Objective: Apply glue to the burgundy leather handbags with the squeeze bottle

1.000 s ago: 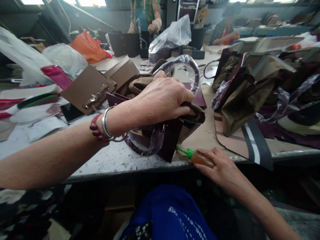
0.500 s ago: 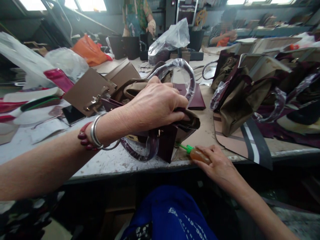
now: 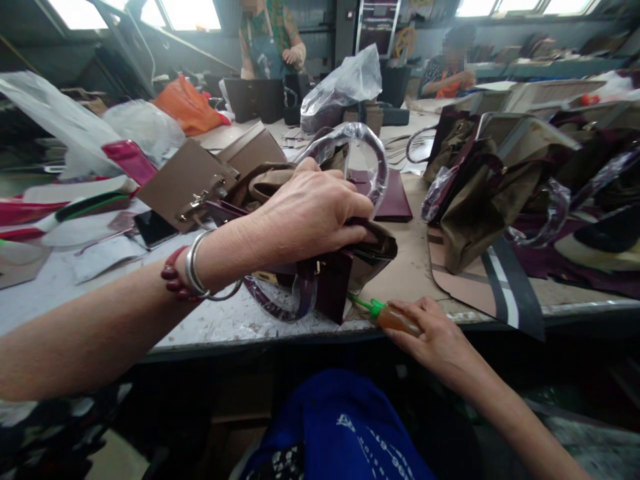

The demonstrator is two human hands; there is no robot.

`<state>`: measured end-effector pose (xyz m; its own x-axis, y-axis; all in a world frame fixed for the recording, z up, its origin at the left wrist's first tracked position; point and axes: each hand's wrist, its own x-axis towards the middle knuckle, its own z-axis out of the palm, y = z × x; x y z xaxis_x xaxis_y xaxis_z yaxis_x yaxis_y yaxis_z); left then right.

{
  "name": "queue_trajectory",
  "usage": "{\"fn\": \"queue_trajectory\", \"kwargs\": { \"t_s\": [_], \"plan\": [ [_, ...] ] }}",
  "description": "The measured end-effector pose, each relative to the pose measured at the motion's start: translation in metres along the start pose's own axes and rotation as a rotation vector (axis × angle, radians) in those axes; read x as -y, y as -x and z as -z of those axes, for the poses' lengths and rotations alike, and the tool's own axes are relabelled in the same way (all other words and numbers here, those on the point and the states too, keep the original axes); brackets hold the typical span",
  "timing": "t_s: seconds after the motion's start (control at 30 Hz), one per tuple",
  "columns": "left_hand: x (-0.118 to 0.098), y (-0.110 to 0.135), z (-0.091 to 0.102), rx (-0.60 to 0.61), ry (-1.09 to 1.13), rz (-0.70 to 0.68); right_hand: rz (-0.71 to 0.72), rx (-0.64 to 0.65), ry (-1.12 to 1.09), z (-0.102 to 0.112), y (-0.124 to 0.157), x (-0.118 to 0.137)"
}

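Note:
My left hand [image 3: 310, 213], wearing a silver bangle and a red bead bracelet, is curled over the top edge of a burgundy leather handbag [image 3: 330, 287]. The bag's handles are wrapped in clear plastic, with one loop [image 3: 373, 167] rising behind my hand and another [image 3: 280, 300] hanging below my wrist. My right hand [image 3: 435, 333] holds an amber squeeze bottle [image 3: 400, 319] with a green nozzle. The nozzle tip is close to the bag's lower corner, and I cannot tell whether they touch.
A scuffed worktable [image 3: 240, 320] holds a taupe leather bag panel [image 3: 185, 183], a phone [image 3: 155, 228], and several olive and burgundy bags [image 3: 490, 213] at right. Plastic bags and black bags stand behind them. Two co-workers [image 3: 265, 47] sit or stand farther back.
My left hand and the burgundy bag have shifted slightly left. The right hand and bottle stay nearly in place, and the whole view has tilted a little.

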<state>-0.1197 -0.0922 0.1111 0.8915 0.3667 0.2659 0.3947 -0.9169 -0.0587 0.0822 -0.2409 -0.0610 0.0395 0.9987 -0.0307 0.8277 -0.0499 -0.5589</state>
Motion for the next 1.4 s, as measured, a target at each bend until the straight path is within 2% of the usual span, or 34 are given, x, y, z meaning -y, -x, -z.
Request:
{"fn": "queue_trajectory", "kwargs": {
  "t_s": [0.27, 0.53, 0.63, 0.83, 0.93, 1.1, 1.3, 1.4],
  "plan": [
    [-0.005, 0.008, 0.002, 0.002, -0.033, 0.011, -0.013, 0.039, -0.029, 0.003, 0.007, 0.009],
    [-0.016, 0.023, 0.007, 0.042, -0.041, 0.029, -0.046, 0.153, -0.118, 0.001, 0.023, 0.021],
    [-0.02, 0.032, 0.009, 0.027, -0.051, 0.019, -0.047, 0.145, -0.144, 0.001, 0.026, 0.021],
    [-0.027, 0.05, 0.011, -0.007, -0.02, -0.014, -0.074, -0.013, -0.112, -0.001, 0.016, 0.012],
    [-0.028, 0.055, 0.011, -0.004, -0.016, -0.012, -0.095, -0.04, -0.078, -0.004, 0.012, 0.01],
    [-0.029, 0.061, 0.011, 0.001, -0.03, -0.004, -0.077, -0.002, -0.063, -0.004, 0.018, 0.014],
    [-0.034, 0.072, 0.011, 0.02, 0.005, 0.007, -0.076, 0.11, -0.1, -0.001, 0.031, 0.023],
    [-0.038, 0.078, 0.011, 0.038, 0.0, 0.021, -0.068, 0.078, -0.089, 0.0, 0.03, 0.024]
  ]
}}
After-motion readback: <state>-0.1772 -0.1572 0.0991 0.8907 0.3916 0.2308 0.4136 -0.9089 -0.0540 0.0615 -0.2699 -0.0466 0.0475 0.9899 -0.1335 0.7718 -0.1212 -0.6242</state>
